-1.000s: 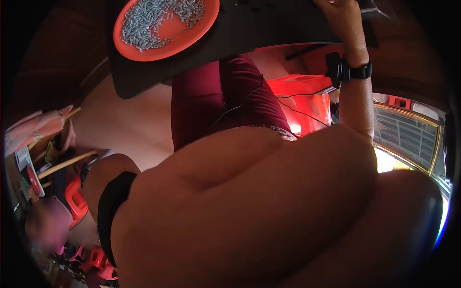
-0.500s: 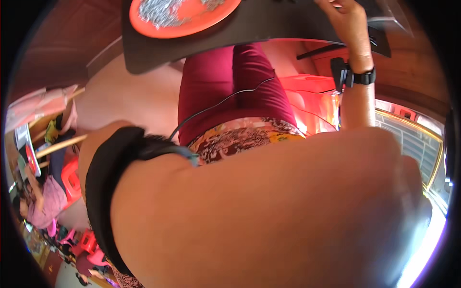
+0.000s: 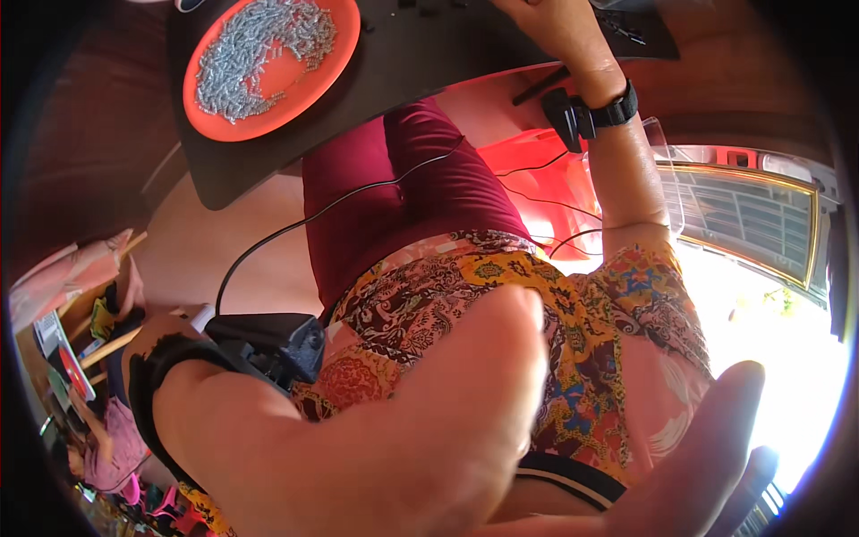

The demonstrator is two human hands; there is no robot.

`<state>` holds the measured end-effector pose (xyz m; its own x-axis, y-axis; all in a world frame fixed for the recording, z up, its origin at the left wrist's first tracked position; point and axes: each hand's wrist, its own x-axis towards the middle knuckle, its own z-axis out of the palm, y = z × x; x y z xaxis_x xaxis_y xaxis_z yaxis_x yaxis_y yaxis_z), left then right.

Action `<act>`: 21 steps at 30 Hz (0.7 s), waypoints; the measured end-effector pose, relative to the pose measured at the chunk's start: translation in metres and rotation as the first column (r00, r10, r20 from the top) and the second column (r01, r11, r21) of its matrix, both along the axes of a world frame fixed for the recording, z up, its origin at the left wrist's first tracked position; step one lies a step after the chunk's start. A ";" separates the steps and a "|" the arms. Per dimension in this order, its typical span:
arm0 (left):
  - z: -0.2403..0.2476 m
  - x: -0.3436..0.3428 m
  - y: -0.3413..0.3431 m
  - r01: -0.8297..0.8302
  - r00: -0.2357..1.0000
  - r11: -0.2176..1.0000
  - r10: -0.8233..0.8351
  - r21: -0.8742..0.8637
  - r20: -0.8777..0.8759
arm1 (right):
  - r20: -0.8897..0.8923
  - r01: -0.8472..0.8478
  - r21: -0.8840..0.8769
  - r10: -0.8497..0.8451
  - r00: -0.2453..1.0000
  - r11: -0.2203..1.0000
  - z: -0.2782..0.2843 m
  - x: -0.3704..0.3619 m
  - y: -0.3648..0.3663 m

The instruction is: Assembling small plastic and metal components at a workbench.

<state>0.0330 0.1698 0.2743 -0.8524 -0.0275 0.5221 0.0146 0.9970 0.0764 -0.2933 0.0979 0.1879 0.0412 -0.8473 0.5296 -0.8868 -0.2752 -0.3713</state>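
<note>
My left hand is raised close in front of me and looks very large. Its thumb and fingers are spread apart, with nothing visible between them. A black strap carrying a dark box-shaped device goes round that wrist. Over the far right of the dark tabletop is my right hand. The upper edge cuts off most of its fingers, so I cannot see what they hold. That wrist has a black strap with a small device. An orange-red plate of small silvery, tube-like pieces lies on the left of the tabletop.
Small dark pieces lie at the tabletop's far edge, others right of my right hand. Black cables cross my lap. A red container stands below the table. People and red stools appear at the lower left.
My left hand has drawn back, its thumb and fingers now showing apart. My view has shifted, so more of the plate shows. The right hand stays over the table, its fingers now further out of view.
</note>
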 end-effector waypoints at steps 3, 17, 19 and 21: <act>0.001 -0.005 -0.002 0.023 1.000 0.997 -0.024 -0.076 -0.017 | -0.047 0.004 -0.032 -0.005 0.999 0.999 -0.006 -0.013 0.003; 0.016 -0.022 -0.018 0.144 0.988 0.916 -0.153 -0.375 0.008 | -0.047 0.012 -0.009 -0.012 0.999 1.000 -0.010 -0.016 0.001; 0.016 -0.025 -0.029 0.285 0.951 0.803 -0.305 -0.524 0.050 | -0.043 0.021 0.014 -0.020 0.999 1.000 -0.013 -0.017 -0.001; 0.013 0.009 0.007 0.301 0.945 0.744 -0.315 -0.597 0.084 | -0.056 0.017 0.012 -0.016 0.998 1.000 -0.014 -0.018 -0.005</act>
